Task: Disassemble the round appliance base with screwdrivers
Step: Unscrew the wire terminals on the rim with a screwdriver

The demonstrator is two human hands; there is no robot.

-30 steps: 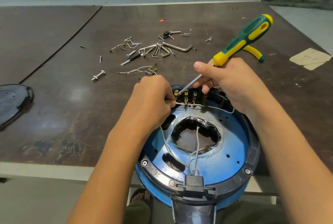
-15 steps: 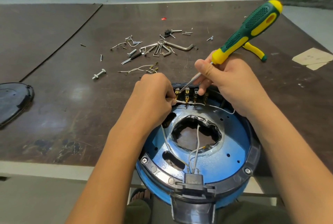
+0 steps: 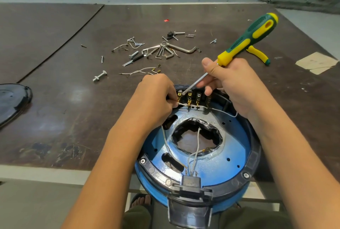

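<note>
Left hand [image 3: 154,98]: fingers curled, pinching white wire [image 3: 202,106] at leftmost brass terminal. Right hand [image 3: 233,85]: grips green-yellow screwdriver [image 3: 248,39] low, thumb and fingers on metal shaft, tip at terminal row [image 3: 194,98] on far rim. Round appliance base [image 3: 231,147]: blue, black rim, jagged central opening, sits at near edge of surface [image 3: 73,109], partly past it toward person. Beyond hands: loose wires, screws, hex keys [image 3: 165,50], bolt [image 3: 99,76]. Second screwdriver [image 3: 257,54] lies partly behind first. Black cover [image 3: 12,99] at left edge.
</note>
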